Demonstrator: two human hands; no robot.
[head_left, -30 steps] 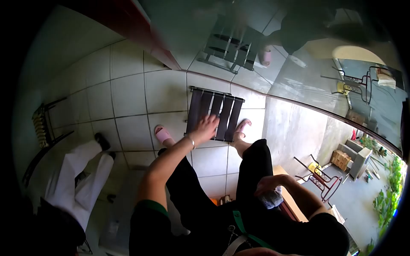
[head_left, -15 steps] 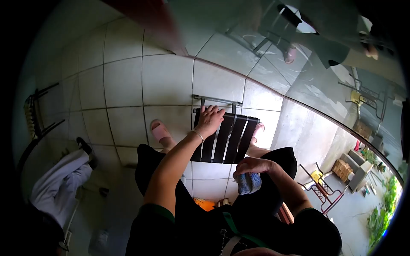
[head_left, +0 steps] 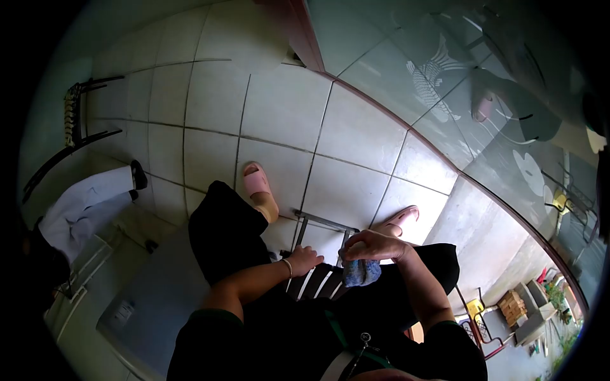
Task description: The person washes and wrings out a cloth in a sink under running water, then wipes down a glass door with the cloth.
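And here, low in the middle of the frame, the strapped stool (head_left: 311, 284) is tucked between the knees, its dark bands down by the lap and its metal end frame (head_left: 327, 221) jutting up the picture over the floor tiles (head_left: 279, 114). That placement looks deliberate: with the legs spread either side, the seat sits within easy reach of both hands.

The left hand (head_left: 305, 260), bracelet (head_left: 290, 267) at the wrist, is at the seat's edge, fingers curled inward, seemingly to steady it; whether they close round a rail, I cannot tell.

Over to the right hand (head_left: 375, 246): fingers bent and pinched shut on a bunched blue-grey cloth (head_left: 362, 273), gathered into a wad, probably so it stays compact, its loose part hanging below the hand. It is right beside the frame's near bar; actual contact is hard to judge.

Pink slippers, left (head_left: 257, 181) and right (head_left: 403, 219), are planted wide on the floor, likely leaving room for the stool between them.
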